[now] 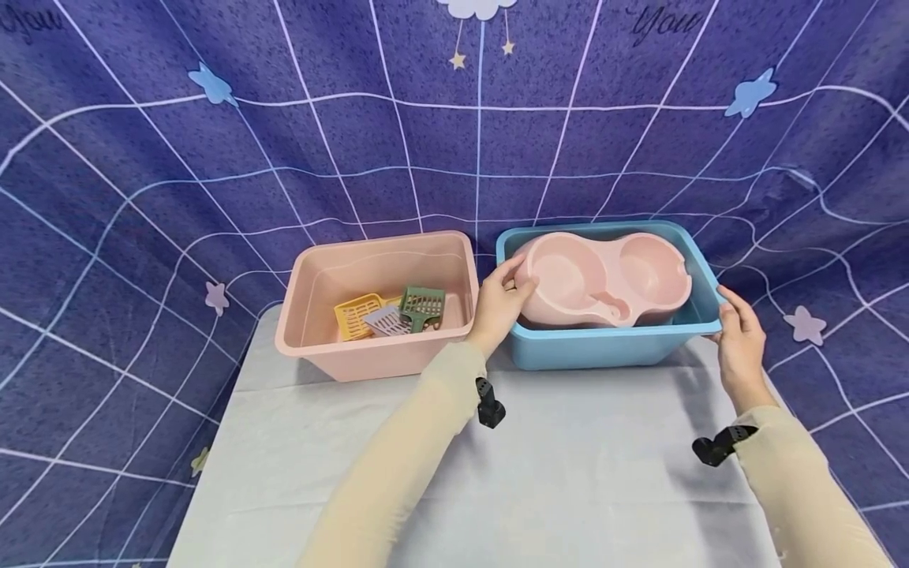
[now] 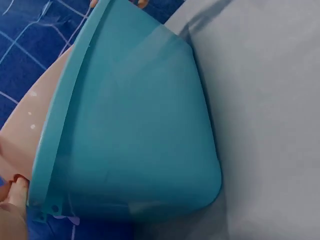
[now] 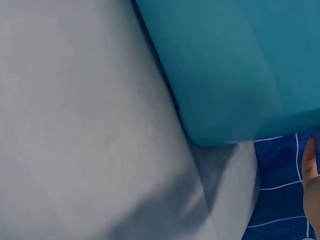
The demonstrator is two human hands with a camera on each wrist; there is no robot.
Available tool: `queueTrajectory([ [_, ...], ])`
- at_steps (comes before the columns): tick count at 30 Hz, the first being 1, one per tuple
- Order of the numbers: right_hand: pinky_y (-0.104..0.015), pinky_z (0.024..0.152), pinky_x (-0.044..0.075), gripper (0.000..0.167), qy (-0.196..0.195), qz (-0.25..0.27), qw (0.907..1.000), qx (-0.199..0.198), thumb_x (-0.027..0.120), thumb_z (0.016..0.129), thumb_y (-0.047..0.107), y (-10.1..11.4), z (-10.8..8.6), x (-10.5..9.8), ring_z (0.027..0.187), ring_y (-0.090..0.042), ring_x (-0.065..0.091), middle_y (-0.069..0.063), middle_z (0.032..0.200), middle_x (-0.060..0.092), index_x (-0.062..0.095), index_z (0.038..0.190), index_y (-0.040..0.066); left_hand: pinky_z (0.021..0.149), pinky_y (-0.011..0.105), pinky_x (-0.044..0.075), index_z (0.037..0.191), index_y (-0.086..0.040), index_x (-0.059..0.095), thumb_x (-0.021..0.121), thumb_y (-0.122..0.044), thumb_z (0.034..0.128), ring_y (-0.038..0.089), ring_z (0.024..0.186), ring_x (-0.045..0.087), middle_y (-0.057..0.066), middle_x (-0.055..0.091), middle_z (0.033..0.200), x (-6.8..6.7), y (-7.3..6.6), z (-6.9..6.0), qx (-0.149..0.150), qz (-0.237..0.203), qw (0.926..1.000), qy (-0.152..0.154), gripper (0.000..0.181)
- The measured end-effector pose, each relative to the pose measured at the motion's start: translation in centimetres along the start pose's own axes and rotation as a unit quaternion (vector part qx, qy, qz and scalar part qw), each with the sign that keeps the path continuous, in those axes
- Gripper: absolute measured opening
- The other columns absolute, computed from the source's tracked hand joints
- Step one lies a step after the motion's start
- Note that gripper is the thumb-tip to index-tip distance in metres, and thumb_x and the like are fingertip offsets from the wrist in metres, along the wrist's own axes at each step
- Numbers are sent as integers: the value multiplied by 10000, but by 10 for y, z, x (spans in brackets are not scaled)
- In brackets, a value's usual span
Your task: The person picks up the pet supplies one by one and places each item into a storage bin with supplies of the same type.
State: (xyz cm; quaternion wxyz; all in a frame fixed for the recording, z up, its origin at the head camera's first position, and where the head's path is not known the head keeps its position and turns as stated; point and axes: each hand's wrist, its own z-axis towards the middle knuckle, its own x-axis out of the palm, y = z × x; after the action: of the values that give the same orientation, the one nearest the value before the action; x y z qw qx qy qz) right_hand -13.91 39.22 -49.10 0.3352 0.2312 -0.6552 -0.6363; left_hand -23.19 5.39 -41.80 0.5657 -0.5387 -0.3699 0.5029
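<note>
A pink double pet bowl (image 1: 602, 272), with two round hollows, lies inside the blue tub (image 1: 589, 347), which stands on the table. My left hand (image 1: 500, 308) reaches over the tub's left rim and holds the left end of the double bowl. At the opposite end, my right hand (image 1: 741, 343) grips the tub's right rim, with its fingers at the edge. The tub's side fills much of the left wrist view, where part of the pink bowl (image 2: 30, 115) shows above the rim. Only a little of the right hand (image 3: 311, 185) appears in its wrist view, beside the tub.
A pink tub (image 1: 376, 359) stands to the left, holding a yellow slotted litter scoop (image 1: 349, 317), a grey one (image 1: 387, 322) and a green one (image 1: 424, 304). A white cloth covers the table (image 1: 568, 457). Behind hangs a blue patterned curtain (image 1: 440, 142).
</note>
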Motion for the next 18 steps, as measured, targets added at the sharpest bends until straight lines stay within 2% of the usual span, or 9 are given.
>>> queueTrajectory([
  [3, -133, 604, 492, 320, -32, 21, 10000, 25, 506, 1027, 176, 0, -1, 1, 879, -95, 554, -33, 1273, 549, 665, 1304, 185, 936, 250, 487, 1444, -73, 495, 610, -92, 978, 219, 1218, 573, 97, 508, 1448, -1, -4, -3, -94, 276, 9995, 80, 480],
  [8, -137, 615, 495, 313, -104, 203, 9997, 3, 522, 1025, 175, 0, -4, 4, 942, -118, 547, -40, 1260, 551, 664, 1304, 178, 986, 267, 460, 1430, -30, 496, 576, -56, 975, 256, 1276, 529, 137, 496, 1446, -3, -7, -7, -244, 332, 9991, 121, 464],
  [18, -145, 638, 498, 326, -53, 236, 9997, -43, 504, 1031, 178, -2, -2, 5, 1014, -147, 531, -36, 1275, 526, 648, 1323, 173, 1038, 301, 423, 1361, -48, 584, 602, -77, 950, 204, 1265, 529, 114, 590, 1344, -8, -4, -19, -33, 575, 9983, 15, 412],
])
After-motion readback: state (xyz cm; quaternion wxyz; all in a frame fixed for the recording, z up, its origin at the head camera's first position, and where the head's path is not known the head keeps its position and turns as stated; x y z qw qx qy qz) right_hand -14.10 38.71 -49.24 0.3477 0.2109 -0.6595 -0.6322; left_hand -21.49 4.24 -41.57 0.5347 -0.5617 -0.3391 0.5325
